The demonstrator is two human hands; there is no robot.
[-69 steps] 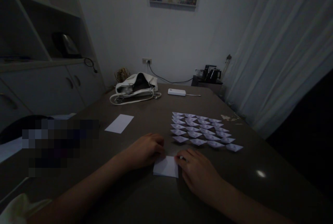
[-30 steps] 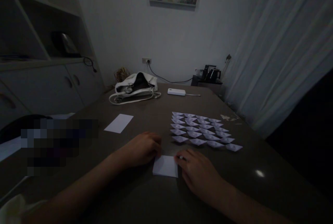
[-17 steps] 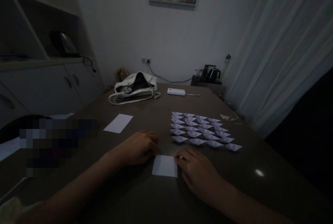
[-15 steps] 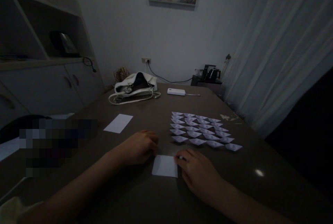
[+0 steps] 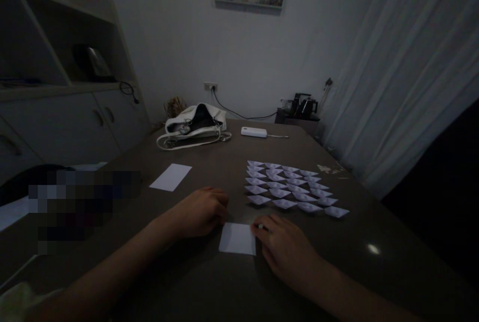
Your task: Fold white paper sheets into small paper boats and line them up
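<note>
A small white sheet of paper, apparently folded, lies flat on the table in front of me. My left hand rests at its upper left corner, fingers curled and closed around that corner; the fingertips are partly hidden. At the upper right corner, the thumb and fingers of my right hand pinch the paper's edge. Just beyond my right hand stand several small folded paper boats in close rows. Farther off to the left lies a flat white sheet.
The dark table bears a white handbag and a white power bank with a short cable at its far end. Behind it, a black kettle stands on a low cabinet. A pixelated patch covers something at the left.
</note>
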